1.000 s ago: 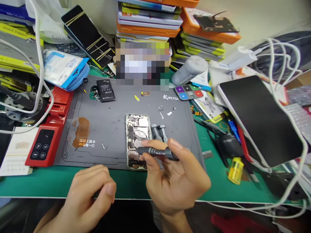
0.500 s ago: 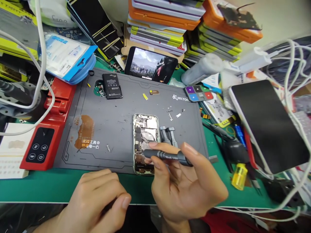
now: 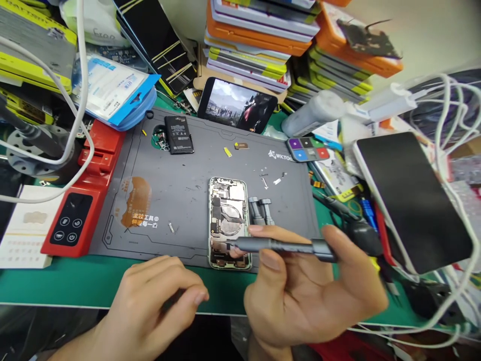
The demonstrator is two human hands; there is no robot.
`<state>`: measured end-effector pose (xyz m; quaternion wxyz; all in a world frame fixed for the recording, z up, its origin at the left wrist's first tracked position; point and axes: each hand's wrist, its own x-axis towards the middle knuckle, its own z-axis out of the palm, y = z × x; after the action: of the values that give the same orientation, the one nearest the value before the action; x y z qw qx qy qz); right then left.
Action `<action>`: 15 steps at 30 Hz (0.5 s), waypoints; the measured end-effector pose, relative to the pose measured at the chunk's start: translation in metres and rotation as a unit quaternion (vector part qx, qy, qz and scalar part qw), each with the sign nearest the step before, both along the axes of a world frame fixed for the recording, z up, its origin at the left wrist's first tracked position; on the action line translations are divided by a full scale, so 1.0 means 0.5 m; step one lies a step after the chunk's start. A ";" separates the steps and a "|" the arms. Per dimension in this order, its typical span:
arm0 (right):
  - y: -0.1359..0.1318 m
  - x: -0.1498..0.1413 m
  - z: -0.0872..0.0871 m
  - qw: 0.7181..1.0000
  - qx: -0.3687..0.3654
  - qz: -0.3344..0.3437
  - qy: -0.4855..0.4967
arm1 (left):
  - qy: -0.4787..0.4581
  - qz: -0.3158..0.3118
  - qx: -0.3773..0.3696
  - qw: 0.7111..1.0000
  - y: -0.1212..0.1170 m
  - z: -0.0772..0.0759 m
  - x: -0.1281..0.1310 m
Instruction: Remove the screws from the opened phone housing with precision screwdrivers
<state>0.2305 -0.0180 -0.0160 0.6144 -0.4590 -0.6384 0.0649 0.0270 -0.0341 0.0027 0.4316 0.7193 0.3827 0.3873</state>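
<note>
My right hand [image 3: 311, 286] grips a dark precision screwdriver [image 3: 281, 245] between thumb and fingers, its cap end near the index finger. The screwdriver lies almost level, its tip pointing left over the lower part of an opened phone [image 3: 230, 193]. The phone's inner parts and a round coil show; my fingertips hide part of its lower right. My left hand [image 3: 161, 296] rests curled at the table's front edge, left of the phone, with nothing visible in it. Two more grey screwdrivers [image 3: 266, 210] lie right of the phone, partly behind my right hand.
A grey work mat [image 3: 188, 195] bears a phone battery [image 3: 179, 135], small screws and metal pieces. A phone playing video [image 3: 236, 104] leans on stacked boxes [image 3: 259, 30]. A red device [image 3: 75, 215] stands left. A large dark-screened tablet [image 3: 417, 200], cables and tools crowd the right.
My right hand has risen and shifted right with the screwdriver, uncovering more of the phone's coil. The camera view has shifted slightly. My left hand stays curled near the edge.
</note>
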 end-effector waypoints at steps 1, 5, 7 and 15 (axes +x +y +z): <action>-0.003 0.000 0.002 0.999 -0.004 0.007 0.033 | 0.003 0.013 -0.002 1.000 0.000 -0.002 0.001; -0.016 0.000 0.018 0.982 -0.063 0.091 0.152 | 0.030 0.036 0.027 0.999 0.001 -0.010 0.010; -0.020 -0.003 0.024 0.969 -0.094 0.127 0.189 | 0.034 0.029 0.046 0.998 0.003 -0.012 0.013; -0.024 -0.006 0.026 0.957 -0.112 0.177 0.202 | -0.003 0.021 0.024 0.999 0.010 0.003 0.015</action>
<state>0.2275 -0.0300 -0.0030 0.6541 -0.3817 -0.5604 0.3353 0.0345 -0.0289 0.0042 0.4073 0.7196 0.3872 0.4079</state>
